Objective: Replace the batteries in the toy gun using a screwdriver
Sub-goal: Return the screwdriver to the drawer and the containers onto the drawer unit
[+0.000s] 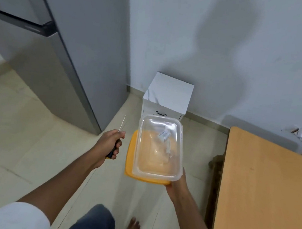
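Soft indoor light; big shadow on wall [230,38]; edges warped.

Screwdriver [117,139]: black/yellow handle, thin shaft up-fwd, gripped in left fist; toy gun poss. far right.

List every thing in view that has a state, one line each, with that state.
left hand: closed around the screwdriver handle.
screwdriver: held, shaft pointing up and away.
right hand: gripping the container's near corner.
clear plastic container: open, carried above the floor, a few small items inside.
orange lid: off, held under the container.
fridge: doors shut.
white cabinet: drawer shut.
wooden table: dark object at near edge.
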